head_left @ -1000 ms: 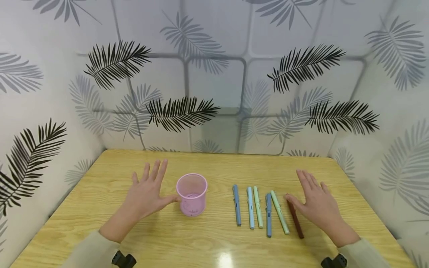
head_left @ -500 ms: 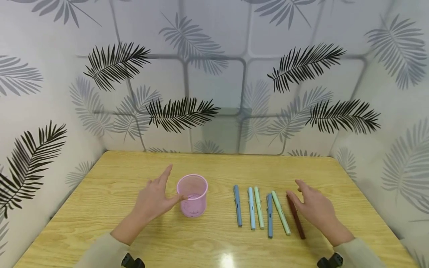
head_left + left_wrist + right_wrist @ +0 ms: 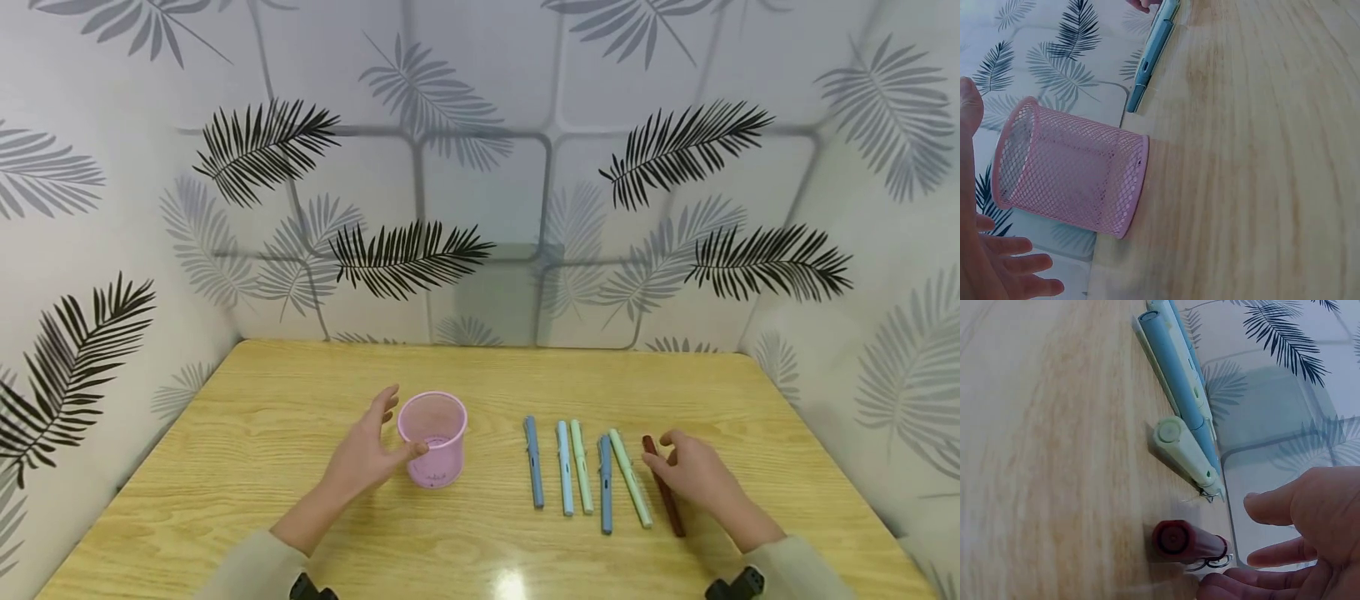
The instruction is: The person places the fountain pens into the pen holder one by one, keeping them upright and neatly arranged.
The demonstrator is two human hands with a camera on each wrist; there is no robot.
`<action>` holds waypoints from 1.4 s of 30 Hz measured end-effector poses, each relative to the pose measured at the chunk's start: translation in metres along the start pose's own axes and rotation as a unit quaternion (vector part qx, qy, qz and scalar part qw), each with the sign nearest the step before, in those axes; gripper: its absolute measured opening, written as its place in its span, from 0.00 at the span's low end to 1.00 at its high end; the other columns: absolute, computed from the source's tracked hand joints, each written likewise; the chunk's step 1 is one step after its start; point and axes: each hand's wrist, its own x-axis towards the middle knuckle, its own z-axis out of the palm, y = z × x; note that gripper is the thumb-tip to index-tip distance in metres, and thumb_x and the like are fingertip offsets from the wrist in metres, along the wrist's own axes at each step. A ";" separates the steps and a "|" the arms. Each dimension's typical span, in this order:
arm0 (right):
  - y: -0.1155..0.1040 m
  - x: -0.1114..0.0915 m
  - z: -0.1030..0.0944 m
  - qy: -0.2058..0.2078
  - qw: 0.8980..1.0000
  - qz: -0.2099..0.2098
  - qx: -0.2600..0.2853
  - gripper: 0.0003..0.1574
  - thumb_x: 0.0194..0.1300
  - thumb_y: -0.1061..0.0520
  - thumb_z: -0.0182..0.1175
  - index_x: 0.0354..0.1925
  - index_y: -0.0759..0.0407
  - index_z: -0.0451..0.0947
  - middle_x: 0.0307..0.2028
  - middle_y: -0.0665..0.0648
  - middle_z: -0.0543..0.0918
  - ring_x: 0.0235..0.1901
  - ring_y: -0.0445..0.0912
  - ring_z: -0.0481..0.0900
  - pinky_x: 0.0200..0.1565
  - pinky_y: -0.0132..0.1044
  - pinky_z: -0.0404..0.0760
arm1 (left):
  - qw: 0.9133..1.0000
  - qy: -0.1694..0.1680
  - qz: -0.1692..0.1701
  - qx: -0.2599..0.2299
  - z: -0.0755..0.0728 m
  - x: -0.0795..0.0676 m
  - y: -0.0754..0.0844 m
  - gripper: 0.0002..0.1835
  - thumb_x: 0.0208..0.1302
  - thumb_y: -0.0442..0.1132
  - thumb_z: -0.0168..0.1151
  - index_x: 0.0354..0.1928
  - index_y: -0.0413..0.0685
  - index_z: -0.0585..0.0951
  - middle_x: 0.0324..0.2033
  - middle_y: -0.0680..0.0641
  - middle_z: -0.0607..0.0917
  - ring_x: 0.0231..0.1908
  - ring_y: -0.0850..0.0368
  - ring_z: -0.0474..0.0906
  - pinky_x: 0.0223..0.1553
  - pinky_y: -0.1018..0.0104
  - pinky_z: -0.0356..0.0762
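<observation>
A pink mesh pen cup stands upright on the table. My left hand is at its left side, thumb in front of the rim and the other fingers behind it. In the left wrist view the thumb and fingers are spread with a gap to the cup. My right hand hovers over the upper part of a dark red pen, thumb and forefinger apart, fingers slightly bent. The right wrist view shows this pen lying beside the fingertips, with nothing between thumb and fingers.
Left of the dark red pen lie a light green pen, a blue pen, another light green pen, a light blue pen and a further blue pen. A leaf-patterned wall covering rises behind the wooden table.
My left hand has moved right toward the cup, its spread fingers now bending around it. My right hand has lowered toward the dark red pen, fingers drawing in. Cup and pens stay in place.
</observation>
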 end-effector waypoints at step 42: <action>0.001 0.002 0.002 -0.018 0.999 0.029 -0.003 0.14 0.60 0.61 0.56 0.39 0.73 0.70 0.26 0.59 0.77 0.21 0.46 0.71 0.22 0.38 0.71 | 0.975 0.016 -0.038 -0.216 0.022 -0.005 0.017 0.42 0.52 0.43 0.71 0.67 0.44 0.61 0.55 0.34 0.73 0.50 0.36 0.73 0.34 0.64 0.79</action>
